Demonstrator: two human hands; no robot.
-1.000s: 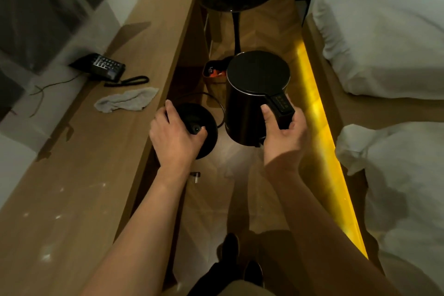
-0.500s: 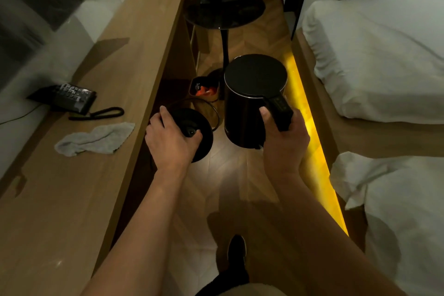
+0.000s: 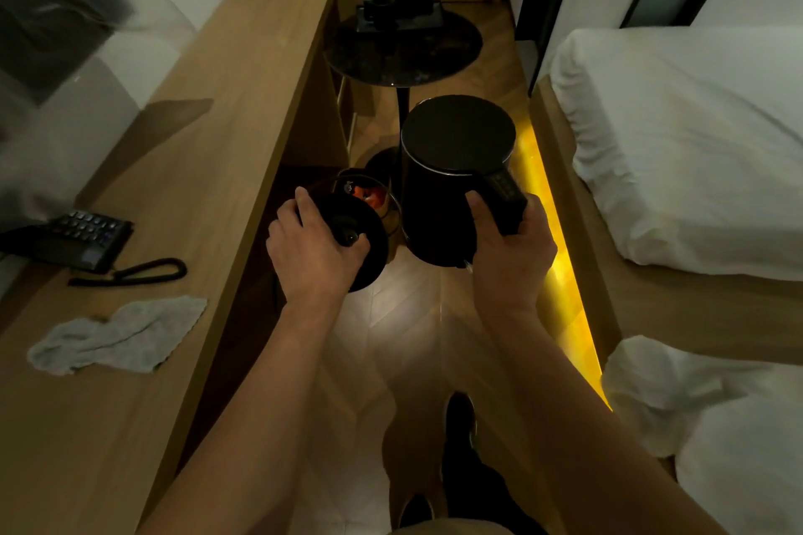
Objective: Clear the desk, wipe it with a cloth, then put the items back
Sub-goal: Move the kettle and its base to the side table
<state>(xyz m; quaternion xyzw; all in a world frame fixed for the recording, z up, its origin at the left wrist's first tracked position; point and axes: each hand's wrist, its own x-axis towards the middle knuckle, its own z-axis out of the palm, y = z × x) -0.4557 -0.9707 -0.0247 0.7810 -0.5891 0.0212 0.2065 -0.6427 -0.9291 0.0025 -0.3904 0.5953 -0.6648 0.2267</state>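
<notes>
My right hand (image 3: 510, 263) grips the handle of a black electric kettle (image 3: 452, 169), held upright in the air above the floor. My left hand (image 3: 310, 254) holds the kettle's round black base (image 3: 363, 239) just off the edge of the long wooden desk (image 3: 208, 169), with its cord looping behind. A crumpled grey cloth (image 3: 117, 337) lies on the desk near its front edge. A black telephone (image 3: 71, 239) with a coiled cord sits on the desk by the wall.
A small round dark table (image 3: 404, 46) with a black tray stands ahead in the aisle. A bin (image 3: 369, 193) with orange contents sits on the floor below my hands. Two white beds (image 3: 686, 135) line the right, with a yellow light strip along their base.
I have walked forward along the desk carrying the kettle and base. The phone and cloth have slid toward the lower left of my view, and the round table is closer.
</notes>
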